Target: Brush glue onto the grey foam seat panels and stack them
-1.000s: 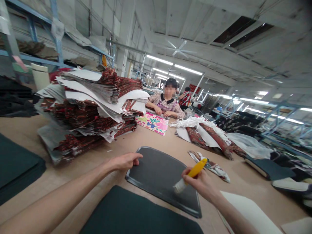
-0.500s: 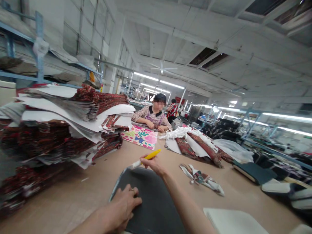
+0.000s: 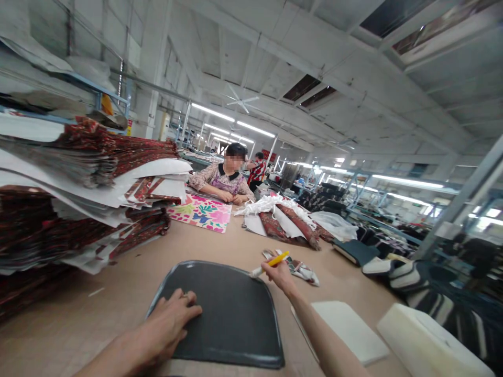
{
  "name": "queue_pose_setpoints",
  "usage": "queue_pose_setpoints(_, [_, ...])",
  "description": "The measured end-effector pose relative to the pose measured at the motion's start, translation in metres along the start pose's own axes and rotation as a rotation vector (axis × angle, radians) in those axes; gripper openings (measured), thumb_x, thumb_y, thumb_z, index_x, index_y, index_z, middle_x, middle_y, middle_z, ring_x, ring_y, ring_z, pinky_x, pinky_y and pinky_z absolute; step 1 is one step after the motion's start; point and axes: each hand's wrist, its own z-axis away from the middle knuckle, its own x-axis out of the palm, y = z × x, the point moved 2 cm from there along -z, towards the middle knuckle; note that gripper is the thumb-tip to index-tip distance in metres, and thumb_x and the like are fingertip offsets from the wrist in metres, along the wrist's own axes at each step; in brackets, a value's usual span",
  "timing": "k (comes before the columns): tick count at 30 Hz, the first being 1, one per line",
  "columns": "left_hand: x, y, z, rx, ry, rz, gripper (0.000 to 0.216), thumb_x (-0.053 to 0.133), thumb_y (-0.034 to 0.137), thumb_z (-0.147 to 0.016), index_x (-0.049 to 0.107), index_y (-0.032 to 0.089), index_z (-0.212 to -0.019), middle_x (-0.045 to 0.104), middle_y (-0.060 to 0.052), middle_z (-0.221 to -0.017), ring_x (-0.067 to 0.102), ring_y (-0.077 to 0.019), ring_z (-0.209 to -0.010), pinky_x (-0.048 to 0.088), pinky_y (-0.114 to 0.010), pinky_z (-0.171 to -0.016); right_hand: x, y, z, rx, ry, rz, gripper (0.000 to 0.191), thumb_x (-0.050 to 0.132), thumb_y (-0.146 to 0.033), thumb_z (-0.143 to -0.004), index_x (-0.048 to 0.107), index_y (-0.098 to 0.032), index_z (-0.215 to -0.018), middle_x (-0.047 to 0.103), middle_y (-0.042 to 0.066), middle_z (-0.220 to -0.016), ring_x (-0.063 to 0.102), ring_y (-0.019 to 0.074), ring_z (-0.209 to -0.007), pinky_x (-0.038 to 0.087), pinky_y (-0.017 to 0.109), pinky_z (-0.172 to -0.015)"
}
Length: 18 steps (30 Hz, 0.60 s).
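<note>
A dark grey panel (image 3: 228, 314) with rounded corners lies flat on the table, a shiny band running along its edge. My left hand (image 3: 173, 319) rests on the panel's left part, palm down and fingers apart, holding nothing. In my right hand (image 3: 280, 275) is a yellow-handled brush (image 3: 281, 257), gripped like a pen. Its whitish end touches or hovers just over the panel's far edge, right of the middle; contact is hard to tell. Behind that hand lies a bundle of patterned cloth scraps (image 3: 304, 273).
Tall stacks of red patterned pieces (image 3: 145, 144) stand at left. A flowered sheet (image 3: 208, 214) lies ahead, before a seated person (image 3: 231, 178). Rolled red fabric (image 3: 293, 222) is at the far right side. A pale pad (image 3: 346, 327) and a cream block (image 3: 428, 345) sit near right.
My right hand has moved the brush rightward along the panel's far edge. The left hand stays on the panel. The view has swung right, showing more of the panel and the cream block.
</note>
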Motion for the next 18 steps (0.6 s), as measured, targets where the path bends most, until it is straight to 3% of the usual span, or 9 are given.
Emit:
queue_pose_setpoints(7, [0.013, -0.016, -0.006, 0.051, 0.034, -0.025, 0.053, 0.045, 0.014, -0.071, 0.049, 0.032, -0.121, 0.04, -0.005, -0.134, 0.03, -0.0319, -0.127, 0.027, -0.057, -0.1, -0.044, 0.011, 0.063, 0.025, 0.169, 0.057, 0.013, 0.056, -0.028, -0.066, 0.058, -0.015, -0.06, 0.056, -0.002, -0.049, 0.053, 0.0131, -0.047, 0.038, 0.023, -0.047])
queue_pose_setpoints(12, [-0.004, -0.003, -0.002, 0.076, 0.026, -0.029, 0.045, 0.048, 0.02, -0.073, 0.053, 0.029, -0.117, 0.046, -0.008, -0.126, 0.039, -0.0315, -0.12, 0.033, -0.053, -0.096, -0.058, -0.012, 0.118, 0.026, 0.117, 0.03, 0.013, 0.057, -0.024, -0.06, 0.054, -0.016, -0.05, 0.056, -0.001, -0.048, 0.053, 0.0135, -0.049, 0.037, 0.022, -0.047])
queue_pose_setpoints(14, [-0.011, 0.007, 0.001, 0.091, -0.004, -0.026, 0.039, 0.052, 0.031, -0.075, 0.055, 0.027, -0.114, 0.049, -0.009, -0.122, 0.042, -0.0309, -0.116, 0.033, -0.052, -0.096, -0.066, -0.027, 0.13, 0.022, 0.111, -0.006, 0.014, 0.058, -0.027, -0.063, 0.055, -0.017, -0.054, 0.054, -0.002, -0.049, 0.052, 0.0127, -0.05, 0.037, 0.022, -0.048])
queue_pose_setpoints(18, [-0.016, 0.022, 0.005, 0.045, -0.079, -0.083, 0.067, 0.069, 0.045, -0.061, 0.051, 0.021, -0.12, 0.041, -0.015, -0.129, 0.034, -0.0368, -0.121, 0.031, -0.053, -0.097, -0.075, -0.049, 0.135, 0.012, 0.113, -0.108, 0.031, 0.058, -0.045, -0.07, 0.061, -0.016, -0.079, 0.053, -0.003, -0.052, 0.052, 0.0128, -0.049, 0.041, 0.024, -0.05])
